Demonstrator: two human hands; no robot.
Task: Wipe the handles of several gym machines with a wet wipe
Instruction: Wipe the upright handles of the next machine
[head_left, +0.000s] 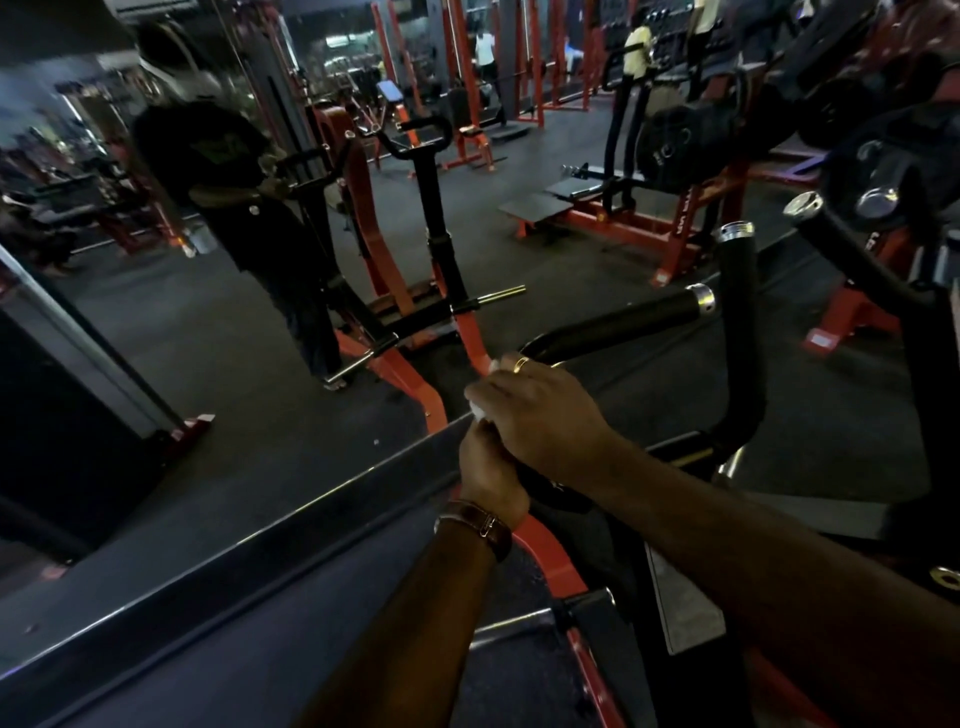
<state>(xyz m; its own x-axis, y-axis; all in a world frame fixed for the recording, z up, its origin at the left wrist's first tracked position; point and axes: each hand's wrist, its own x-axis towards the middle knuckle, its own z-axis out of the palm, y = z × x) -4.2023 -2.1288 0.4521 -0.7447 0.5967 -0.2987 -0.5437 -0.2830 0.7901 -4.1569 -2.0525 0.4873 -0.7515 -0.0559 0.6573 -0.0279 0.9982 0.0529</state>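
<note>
Right hand (535, 410) grips the wipe (475, 400) around the black handle (618, 325). Left hand (488, 467), just below that grip, is curled on the bar; wipe protrudes between both.

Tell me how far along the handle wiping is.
Nothing shows as finished; no handle looks visibly wiped. In hand: the right hand presses the wipe onto the near handle, and the left hand holds the bar below it. Left: the upright handle and the far handle.

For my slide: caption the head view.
Both hands, right hand over left hand, rub a white wipe along a black handle.
</note>
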